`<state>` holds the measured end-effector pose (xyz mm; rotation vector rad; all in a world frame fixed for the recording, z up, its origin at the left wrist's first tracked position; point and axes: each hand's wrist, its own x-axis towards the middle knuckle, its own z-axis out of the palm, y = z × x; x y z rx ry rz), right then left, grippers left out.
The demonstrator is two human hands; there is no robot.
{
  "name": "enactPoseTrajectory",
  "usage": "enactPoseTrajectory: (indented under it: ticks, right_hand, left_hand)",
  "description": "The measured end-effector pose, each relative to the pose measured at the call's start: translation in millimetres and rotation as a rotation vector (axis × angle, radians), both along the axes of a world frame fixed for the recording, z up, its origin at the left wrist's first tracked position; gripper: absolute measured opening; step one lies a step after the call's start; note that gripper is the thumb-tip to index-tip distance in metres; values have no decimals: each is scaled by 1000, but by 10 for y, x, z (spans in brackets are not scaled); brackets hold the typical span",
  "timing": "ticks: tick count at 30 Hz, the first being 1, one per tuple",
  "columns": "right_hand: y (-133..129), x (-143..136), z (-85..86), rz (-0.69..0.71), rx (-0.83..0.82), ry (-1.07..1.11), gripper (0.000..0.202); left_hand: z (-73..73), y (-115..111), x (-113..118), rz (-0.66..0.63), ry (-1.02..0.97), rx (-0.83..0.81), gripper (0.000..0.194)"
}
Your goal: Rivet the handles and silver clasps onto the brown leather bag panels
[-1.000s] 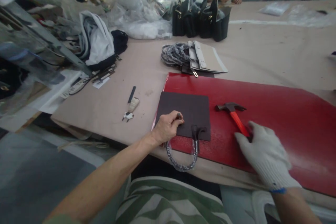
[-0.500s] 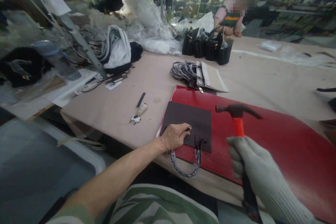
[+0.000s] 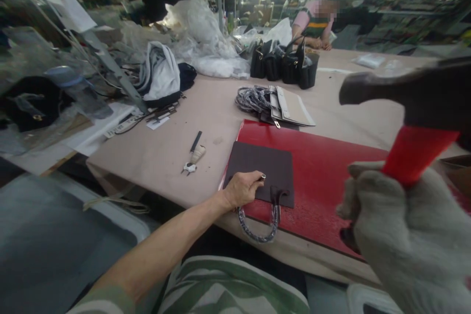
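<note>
My left hand [image 3: 243, 189] is closed around a small metal punch [image 3: 263, 176], its round end showing above my fingers. Under it lies a dark brown leather panel [image 3: 270, 162] on a red board [image 3: 316, 171]. A bag handle [image 3: 259, 238] wrapped in clear plastic loops off the panel's near edge. My gloved right hand [image 3: 412, 225] grips a hammer [image 3: 408, 152] by its red and black handle, raised high and close to the camera at the right. Where the punch's lower end rests is hidden by my left hand.
Nippers [image 3: 190, 168] and a dark strip [image 3: 196, 141] lie left of the board. Behind it are plastic-wrapped handles [image 3: 252, 99] with pale panels [image 3: 290, 105], then black handbags [image 3: 283, 64]. A co-worker [image 3: 312, 22] leans on the far table edge. A grey bin [image 3: 143, 228] stands at lower left.
My right hand has lifted the hammer up and toward the camera, to the right. My left hand stays on the panel with the punch. The whole view has shifted slightly.
</note>
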<state>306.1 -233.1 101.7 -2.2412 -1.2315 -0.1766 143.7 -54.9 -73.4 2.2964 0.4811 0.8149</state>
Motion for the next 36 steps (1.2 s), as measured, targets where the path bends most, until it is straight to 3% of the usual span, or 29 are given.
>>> enactPoseTrajectory:
  ticks: [1,3,5,9,12,14,16,18,20,22,24,26,29,32,34,36]
  right_hand:
    - [-2,-22,-70,32,-57,-8,36]
    - [4,-40,-248,184,-358,-29,27]
    - [14,1,-398,250,-550,-46,24]
    - [-5,265,-585,225,-443,206,32]
    - [-53,565,-803,108,-455,457,39]
    - [-68,741,-955,-7,-547,436,41]
    - [-55,820,-1056,-86,-642,213,43]
    - [-8,756,-1109,-91,-603,-63,50]
    - [77,564,-1166,-1,-403,-192,56]
    - [192,309,-1272,153,-212,-165,54]
    - [304,68,-1419,277,-139,-128,50]
    - [376,-102,-1559,318,-121,-142,50]
    - [403,-188,-1660,312,-123,-145,52]
    - [402,-159,-1650,323,-137,-120,53]
    - [404,-140,-1635,327,-147,-106,53]
    - [406,-136,-1632,327,-158,-97,54]
  left_hand:
    - [2,-2,0,-4,1,1,10]
    - [15,-6,0,-13,19,6,13]
    - [34,-12,3,-14,44,4,13]
    - [71,-26,11,2,51,-1,9]
    - [75,-32,15,-5,42,14,8]
    - [70,-32,17,-4,35,24,7]
    - [64,-29,15,-1,26,30,6]
    - [60,-27,9,1,22,32,7]
    - [59,-29,-1,3,23,31,8]
    - [61,-43,-9,0,26,24,9]
    - [74,-74,-7,-9,28,-7,10]
    - [107,-104,12,0,31,-103,10]
    - [199,-37,58,165,-133,-473,16]
    - [288,258,14,447,-444,-790,31]
    - [307,519,-108,561,-385,-762,34]
    - [288,736,-270,668,-93,-567,24]
